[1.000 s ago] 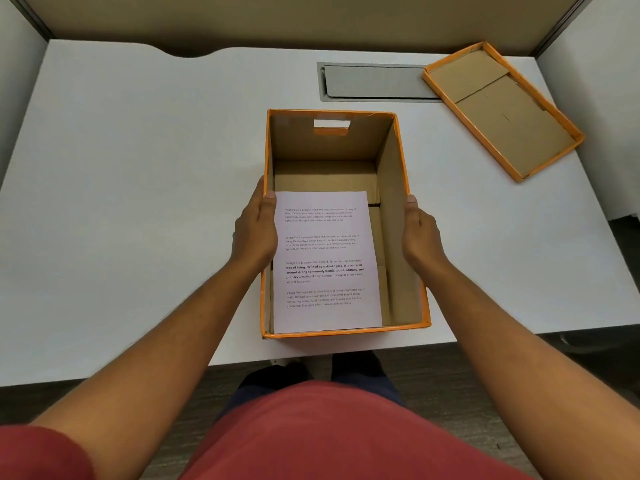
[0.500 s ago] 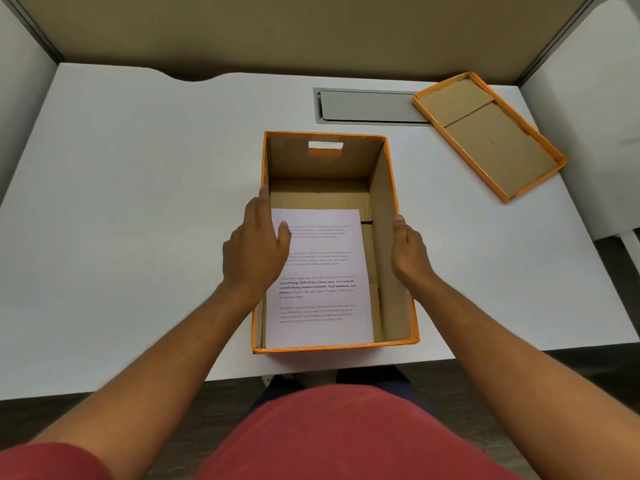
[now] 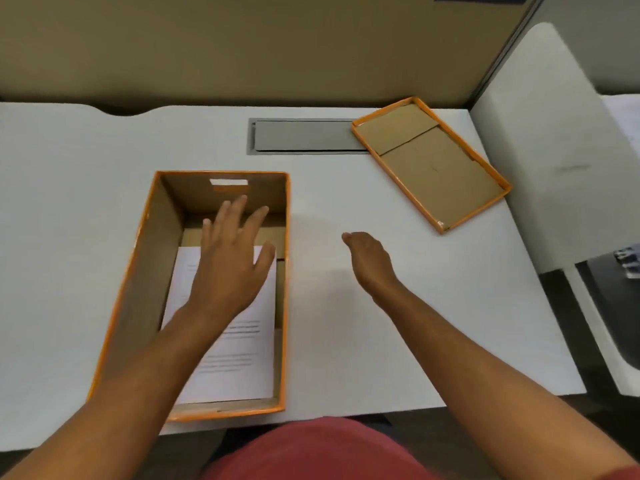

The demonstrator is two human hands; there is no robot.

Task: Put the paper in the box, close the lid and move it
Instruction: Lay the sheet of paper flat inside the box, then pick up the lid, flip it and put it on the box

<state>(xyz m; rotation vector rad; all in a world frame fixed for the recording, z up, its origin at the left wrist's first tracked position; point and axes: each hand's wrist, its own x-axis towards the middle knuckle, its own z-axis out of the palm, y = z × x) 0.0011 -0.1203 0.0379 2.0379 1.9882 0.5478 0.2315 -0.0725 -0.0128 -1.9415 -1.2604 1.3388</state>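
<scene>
An orange-rimmed cardboard box (image 3: 138, 258) stands open on the white desk (image 3: 69, 237), near its front edge. A printed sheet of paper (image 3: 242, 358) lies flat on the box floor. My left hand (image 3: 232, 258) hovers over the box with fingers spread, holding nothing. My right hand (image 3: 369, 259) is outside the box, above the bare desk to its right, empty with fingers loosely together. The orange lid (image 3: 433, 161) lies upside down at the back right of the desk, well beyond my right hand.
A grey cable hatch (image 3: 304, 135) is set into the desk behind the box, its right end under the lid's corner. A tan partition wall (image 3: 242, 46) runs along the back. A white side panel (image 3: 554, 150) borders the desk on the right.
Both hands have left the box sides and the paper. My left hand has risen over the box, my right hand has swung out to the right. The view has shifted right.
</scene>
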